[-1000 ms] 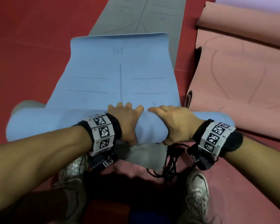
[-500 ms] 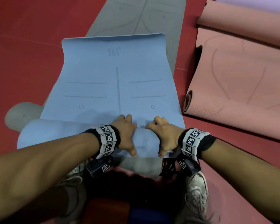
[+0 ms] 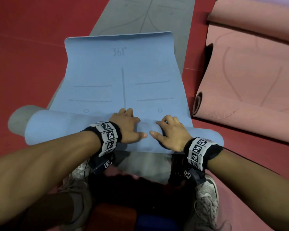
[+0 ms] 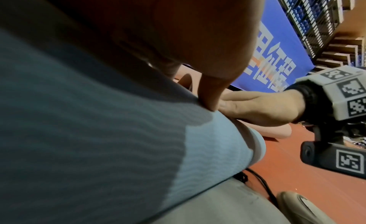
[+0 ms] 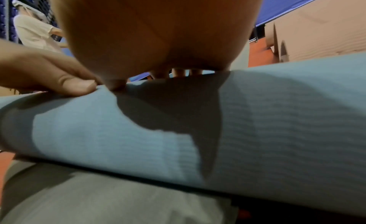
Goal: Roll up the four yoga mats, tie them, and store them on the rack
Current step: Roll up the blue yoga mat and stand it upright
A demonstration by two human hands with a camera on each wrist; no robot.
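Head view has our left hand (image 3: 126, 125) and right hand (image 3: 169, 132) spread flat on the blue mat (image 3: 120, 77) roll, lying crosswise, flat tail stretching straight ahead.

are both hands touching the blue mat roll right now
Touching. In the head view the left hand and right hand lie on the blue mat roll; the right wrist view shows both thumbs pressing it.
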